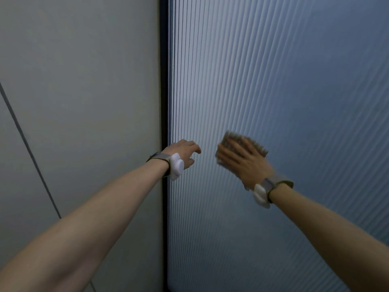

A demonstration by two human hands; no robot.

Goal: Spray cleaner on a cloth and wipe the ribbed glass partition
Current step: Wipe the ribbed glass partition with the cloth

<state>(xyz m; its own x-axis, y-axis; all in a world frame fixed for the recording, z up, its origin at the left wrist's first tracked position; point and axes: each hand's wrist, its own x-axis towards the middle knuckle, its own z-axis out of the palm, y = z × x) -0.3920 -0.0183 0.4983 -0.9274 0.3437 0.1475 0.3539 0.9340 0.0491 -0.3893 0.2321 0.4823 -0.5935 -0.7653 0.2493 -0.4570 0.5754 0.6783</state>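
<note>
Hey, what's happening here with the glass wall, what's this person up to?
A person is wiping the ribbed glass partition. The right hand presses a brownish cloth flat against the glass; it looks blurred, so it is likely mid-stroke. The left hand holds nothing and rests near the dark frame at the glass's left edge. Both wrists wear white devices on straps. No spray bottle is in view.

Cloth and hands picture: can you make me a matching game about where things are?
Things:
1. cloth
2. left hand
3. white wrist device
4. wall

Places:
A. left of the dark frame
B. strapped on the left wrist
C. under the right hand, flat on the ribbed glass
D. empty, beside the glass's left edge

Pairs: 1-C, 2-D, 3-B, 4-A
</note>
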